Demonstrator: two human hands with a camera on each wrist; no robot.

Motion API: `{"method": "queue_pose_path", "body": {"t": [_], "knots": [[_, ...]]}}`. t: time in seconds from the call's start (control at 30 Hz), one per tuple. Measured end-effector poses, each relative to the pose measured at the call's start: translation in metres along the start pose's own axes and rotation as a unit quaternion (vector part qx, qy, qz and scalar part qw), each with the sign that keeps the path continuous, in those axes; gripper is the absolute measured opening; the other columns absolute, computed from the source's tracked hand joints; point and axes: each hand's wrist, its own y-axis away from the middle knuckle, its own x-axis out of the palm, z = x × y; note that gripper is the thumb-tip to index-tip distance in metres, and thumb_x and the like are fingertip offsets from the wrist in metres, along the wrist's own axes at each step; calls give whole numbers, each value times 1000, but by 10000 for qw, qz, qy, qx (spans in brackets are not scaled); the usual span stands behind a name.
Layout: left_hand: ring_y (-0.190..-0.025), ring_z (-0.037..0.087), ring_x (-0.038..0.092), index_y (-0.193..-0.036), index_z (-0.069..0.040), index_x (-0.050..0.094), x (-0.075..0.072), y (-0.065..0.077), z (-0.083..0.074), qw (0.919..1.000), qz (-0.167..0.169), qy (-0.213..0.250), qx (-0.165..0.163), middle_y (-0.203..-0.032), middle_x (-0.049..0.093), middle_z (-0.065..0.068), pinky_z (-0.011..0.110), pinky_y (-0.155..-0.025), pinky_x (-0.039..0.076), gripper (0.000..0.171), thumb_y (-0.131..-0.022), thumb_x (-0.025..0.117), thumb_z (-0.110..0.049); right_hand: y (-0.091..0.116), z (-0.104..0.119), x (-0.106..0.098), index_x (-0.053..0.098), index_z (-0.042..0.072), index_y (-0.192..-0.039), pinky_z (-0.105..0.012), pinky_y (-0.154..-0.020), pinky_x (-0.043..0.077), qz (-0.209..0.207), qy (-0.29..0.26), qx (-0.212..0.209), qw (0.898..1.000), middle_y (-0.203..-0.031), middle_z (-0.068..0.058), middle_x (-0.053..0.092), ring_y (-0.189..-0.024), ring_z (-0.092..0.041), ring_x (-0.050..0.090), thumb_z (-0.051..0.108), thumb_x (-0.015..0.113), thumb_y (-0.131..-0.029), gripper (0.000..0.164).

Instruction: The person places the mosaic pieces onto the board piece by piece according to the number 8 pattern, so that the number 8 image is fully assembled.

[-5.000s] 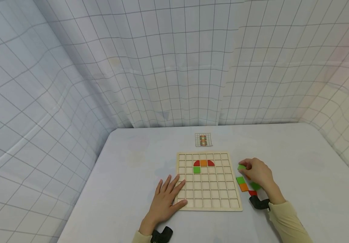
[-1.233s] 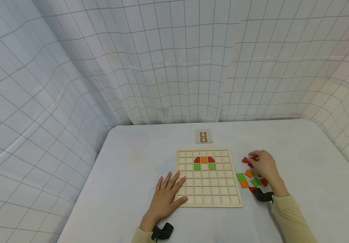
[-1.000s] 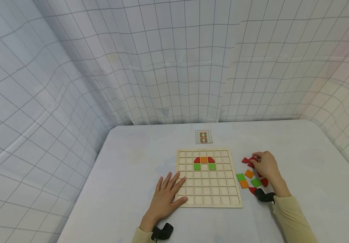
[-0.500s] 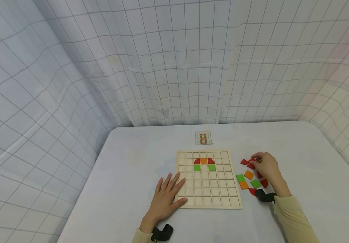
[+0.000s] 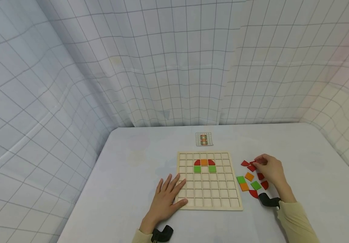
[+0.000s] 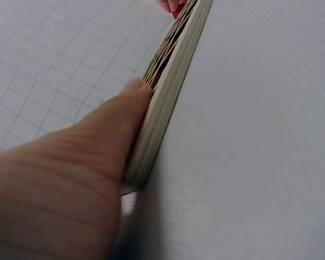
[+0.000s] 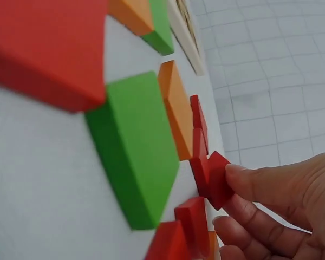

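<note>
My left hand [image 5: 163,202] lies spread over the left edge of the wooden grid board [image 5: 206,207], its thumb on the lower part. On the board sit two red quarter-round tiles, an orange square tile [image 5: 204,162] between them and two green square tiles below. Right of the board, my right hand [image 5: 272,170] pinches a red tile [image 7: 220,180] between thumb and fingers. That tile is tilted beside other red tiles [image 7: 199,162]; its full outline is partly hidden by the thumb. The left wrist view shows the left thumb [image 6: 135,89] against the board's edge.
Loose tiles lie between the board and my right arm: a green one [image 5: 256,185], an orange one [image 5: 249,176], a touching green and orange pair, and several red ones [image 5: 264,185]. Behind the board lies a small pattern card [image 5: 204,139]. Gridded white curtains [image 5: 174,67] surround the table.
The green tile my right hand held five seconds ago now sits on the board. That hand has gone to the red tiles, lately shifting slightly right with one pinched. The left hand stays put.
</note>
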Motion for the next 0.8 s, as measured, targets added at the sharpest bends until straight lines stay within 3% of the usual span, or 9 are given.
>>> {"method": "queue_pose_path", "body": {"t": [0.37,0.5,0.6,0.8], "knots": [[-139,36,20,-146,-18,41,0,0,-1,9999,-113,49,53,-152,30,6,59,-107,9,66,-91,54,-52,7,10,-3,67,-1,-95,-26,-53,49,-192,-393,-151,9989,-84,-12,65,-73,-25,57,14,70,-87,17],[-139,36,20,-146,-19,41,1,0,0,9999,-103,8,54,-152,30,6,58,-107,9,66,-91,53,-53,10,20,-1,66,2,-95,-35,-47,50,-178,-647,-107,9977,-82,-9,66,-70,-24,59,17,71,-87,17],[-140,35,20,-146,-19,41,1,0,1,10000,-73,-43,35,-152,30,5,57,-108,9,66,-91,53,-54,11,29,0,66,3,-95,-36,-46,49,8,-891,-124,9959,-81,-7,66,-69,-22,60,19,72,-86,19],[-139,35,20,-146,-19,41,2,0,1,9999,-94,-26,24,-152,30,5,57,-108,9,66,-91,54,-53,14,49,4,68,2,-97,-25,-61,50,654,-1324,-258,9887,-83,-5,67,-75,-22,61,25,73,-86,26]]}}
